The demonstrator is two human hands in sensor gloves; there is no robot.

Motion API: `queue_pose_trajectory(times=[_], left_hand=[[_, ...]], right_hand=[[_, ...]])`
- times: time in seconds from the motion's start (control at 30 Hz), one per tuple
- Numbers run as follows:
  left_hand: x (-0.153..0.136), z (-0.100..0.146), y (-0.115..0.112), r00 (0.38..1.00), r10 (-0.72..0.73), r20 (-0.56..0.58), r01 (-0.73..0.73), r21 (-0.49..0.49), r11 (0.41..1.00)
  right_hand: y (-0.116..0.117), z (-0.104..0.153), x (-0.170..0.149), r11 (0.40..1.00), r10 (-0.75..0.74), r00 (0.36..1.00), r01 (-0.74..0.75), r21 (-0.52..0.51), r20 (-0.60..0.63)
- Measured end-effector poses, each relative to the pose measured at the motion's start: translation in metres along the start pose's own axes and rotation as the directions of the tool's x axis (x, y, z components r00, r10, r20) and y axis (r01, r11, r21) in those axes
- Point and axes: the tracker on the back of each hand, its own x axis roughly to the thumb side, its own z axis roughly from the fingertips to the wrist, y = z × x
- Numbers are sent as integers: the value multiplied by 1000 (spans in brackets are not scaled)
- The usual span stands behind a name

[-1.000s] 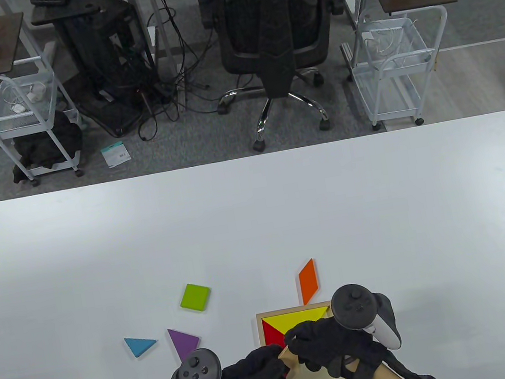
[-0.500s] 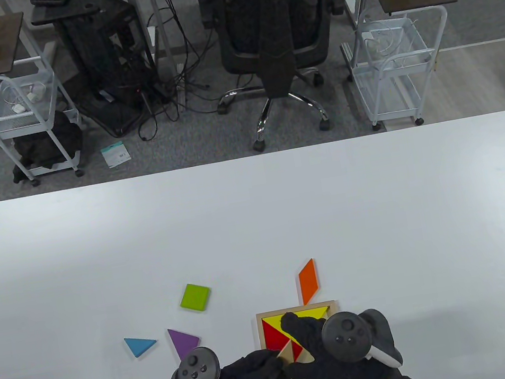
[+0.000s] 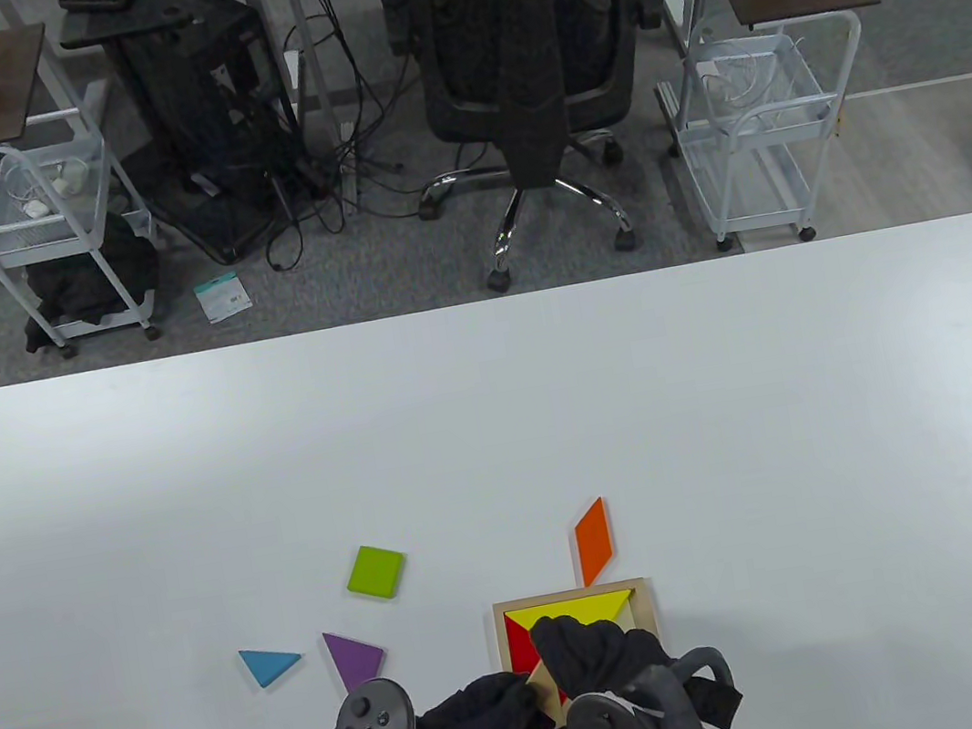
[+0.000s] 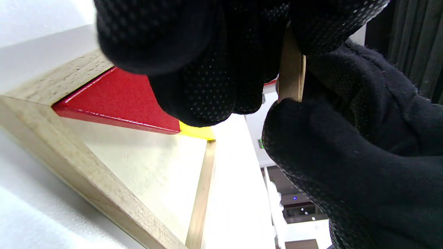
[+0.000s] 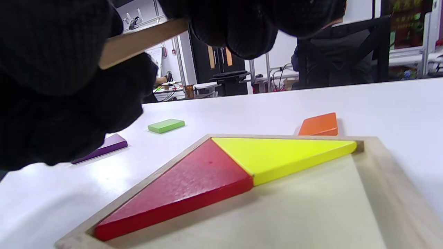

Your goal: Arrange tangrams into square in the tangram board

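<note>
The wooden tangram board (image 3: pixel 569 597) lies at the table's near edge. A red triangle (image 3: pixel 521 651) and a yellow triangle (image 3: pixel 585 611) sit in its far-left part. A plain wooden triangle (image 3: pixel 550 683) hangs tilted over the tray. My left hand (image 3: pixel 523 702) and my right hand (image 3: pixel 557 648) both pinch it by the edges. The left wrist view shows the wooden triangle (image 4: pixel 291 71) on edge between gloved fingers above the red triangle (image 4: pixel 117 100). In the right wrist view the wooden triangle (image 5: pixel 142 39) hovers over the red triangle (image 5: pixel 187 186) and the yellow triangle (image 5: pixel 280 155).
Loose on the white table lie a green square (image 3: pixel 376 572), an orange parallelogram (image 3: pixel 593 540), a blue triangle (image 3: pixel 268 665) and a purple triangle (image 3: pixel 350 655). The orange parallelogram (image 5: pixel 318 125) lies just beyond the board's far rim. An office chair and carts stand past the table.
My right hand has drawn back toward me and to the left over the board, its wrist turning. The wooden triangle stays between both hands. The left hand has hardly moved.
</note>
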Motion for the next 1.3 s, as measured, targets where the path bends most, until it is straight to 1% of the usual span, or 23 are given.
queue_pose_trajectory(times=[0.43, 0.5, 0.67, 0.73, 0.77, 0.8, 0.83, 0.9, 0.93, 0.97, 1.0, 1.07, 1.1, 1.13, 1.23, 1.3], left_hand=[[0, 1, -3, 999, -24, 29, 23, 8, 1000], [0, 0, -4, 999, -26, 28, 26, 1, 1000], [1, -2, -7, 999, -32, 30, 33, -39, 999], [3, -2, -6, 998, -35, 47, 38, -60, 998], [8, 0, -3, 994, -79, 80, 81, -24, 996], [14, 2, 4, 977, -169, 129, 166, 32, 986], [19, 4, 9, 958, -241, 154, 233, 67, 970], [28, 10, 20, 877, -450, 169, 432, 131, 892], [30, 13, 25, 799, -584, 139, 562, 172, 809], [30, 14, 28, 735, -671, 104, 646, 195, 738], [29, 15, 30, 653, -756, 53, 736, 195, 649], [25, 13, 33, 528, -849, -25, 842, 143, 520], [22, 10, 34, 500, -865, -46, 862, 122, 492], [20, 9, 35, 498, -865, -62, 865, 116, 489], [15, 6, 37, 534, -842, -75, 844, 103, 526], [15, 6, 37, 542, -837, -79, 839, 104, 534]], right_hand=[[-2, -3, -6, 999, -26, 1000, 26, 25, -16], [-2, -4, -7, 1000, -28, 1000, 28, 0, 0], [-4, -3, -11, 1000, -27, 1000, 27, -1, 1], [-7, -4, -14, 1000, 0, 1000, 0, -3, -15], [-8, -5, -18, 1000, 22, 999, -22, -1, -25], [-9, -6, -24, 998, 59, 997, -59, -7, -44], [-9, -7, -30, 997, 81, 994, -81, -1, -71], [-3, -12, -44, 992, 122, 986, -117, 47, -113], [3, -14, -52, 989, 136, 980, -126, 80, -142], [8, -16, -57, 985, 149, 975, -131, 115, -165], [14, -18, -63, 978, 164, 967, -134, 157, -193], [24, -22, -72, 968, 176, 958, -127, 214, -225], [29, -24, -76, 964, 181, 954, -123, 237, -240], [31, -26, -78, 961, 190, 952, -131, 242, -240], [37, -32, -84, 946, 242, 932, -165, 278, -269], [40, -36, -87, 940, 256, 922, -167, 299, -291]])
